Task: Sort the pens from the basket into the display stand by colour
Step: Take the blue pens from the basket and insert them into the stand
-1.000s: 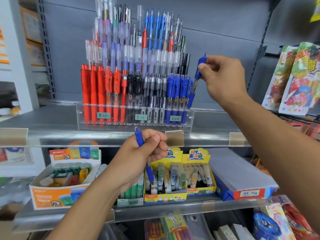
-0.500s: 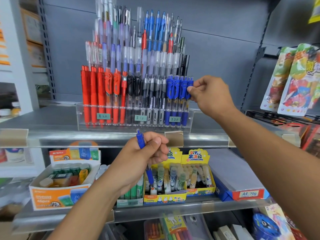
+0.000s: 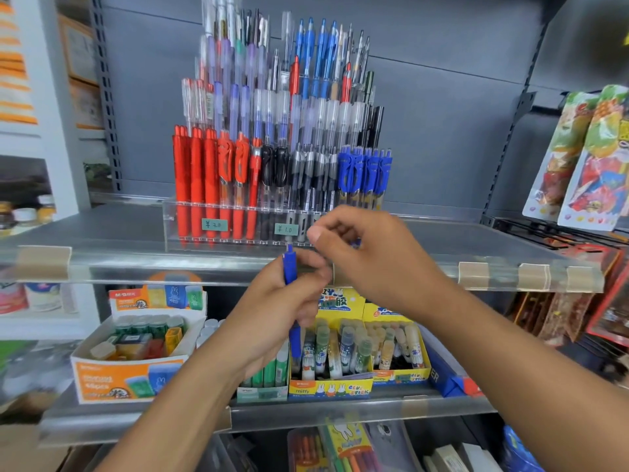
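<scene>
Your left hand (image 3: 272, 311) grips a blue pen (image 3: 290, 267) upright, just below the front of the clear display stand (image 3: 190, 226). Your right hand (image 3: 371, 257) is right beside it, fingers curled near the pen's top; you cannot tell if it pinches anything. Blue pens (image 3: 364, 172) fill the stand's right end.

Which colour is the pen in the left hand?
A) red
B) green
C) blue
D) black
C: the left hand grips a blue pen, its top poking above the fingers and its lower end showing below the hand.
</scene>
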Action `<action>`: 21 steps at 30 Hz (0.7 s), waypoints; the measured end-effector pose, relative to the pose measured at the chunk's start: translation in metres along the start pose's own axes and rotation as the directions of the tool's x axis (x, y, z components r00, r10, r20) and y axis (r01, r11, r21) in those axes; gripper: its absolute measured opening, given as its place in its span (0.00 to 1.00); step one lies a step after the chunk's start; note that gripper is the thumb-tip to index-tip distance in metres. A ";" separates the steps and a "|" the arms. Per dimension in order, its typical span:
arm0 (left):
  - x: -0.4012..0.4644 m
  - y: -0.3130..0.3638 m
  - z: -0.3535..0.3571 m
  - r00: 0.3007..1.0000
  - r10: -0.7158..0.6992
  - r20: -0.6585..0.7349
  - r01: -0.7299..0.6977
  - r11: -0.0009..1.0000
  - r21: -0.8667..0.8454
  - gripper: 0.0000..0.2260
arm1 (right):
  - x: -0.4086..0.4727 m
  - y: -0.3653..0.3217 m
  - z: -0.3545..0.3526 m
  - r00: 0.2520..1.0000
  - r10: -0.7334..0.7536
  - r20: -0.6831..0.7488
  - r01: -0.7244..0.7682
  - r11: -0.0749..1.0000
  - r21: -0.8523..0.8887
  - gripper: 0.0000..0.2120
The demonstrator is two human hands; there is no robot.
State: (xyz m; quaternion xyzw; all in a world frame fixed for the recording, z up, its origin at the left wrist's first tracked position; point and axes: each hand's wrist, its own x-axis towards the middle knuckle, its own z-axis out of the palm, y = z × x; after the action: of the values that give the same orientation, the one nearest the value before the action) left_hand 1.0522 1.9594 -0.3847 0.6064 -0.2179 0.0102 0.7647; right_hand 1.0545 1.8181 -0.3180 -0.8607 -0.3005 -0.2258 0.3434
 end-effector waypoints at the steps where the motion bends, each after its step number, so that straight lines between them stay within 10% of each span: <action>1: 0.001 0.000 -0.001 1.000 0.002 0.023 -0.001 0.999 -0.047 0.05 | -0.002 -0.002 0.003 1.000 -0.007 0.022 0.006 1.000 0.015 0.08; 4: 0.004 0.000 -0.008 0.997 0.013 0.077 -0.001 0.988 -0.152 0.27 | -0.005 -0.005 0.007 0.996 0.019 0.081 -0.028 0.994 0.105 0.07; 10: 0.005 -0.004 -0.010 0.987 0.140 -0.083 -0.125 0.979 0.158 0.10 | -0.004 0.000 0.011 0.996 0.036 0.080 -0.050 0.982 0.181 0.03; 21: -0.001 0.012 0.000 0.975 0.213 -0.058 -0.190 0.943 0.273 0.13 | -0.003 0.006 0.000 0.996 0.084 -0.018 -0.073 0.943 0.324 0.03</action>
State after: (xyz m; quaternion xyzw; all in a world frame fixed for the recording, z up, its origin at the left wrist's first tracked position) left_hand 1.0477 1.9632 -0.3737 0.6770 -0.2420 0.1438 0.6800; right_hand 1.0568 1.8135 -0.3229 -0.8004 -0.2936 -0.1730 0.4932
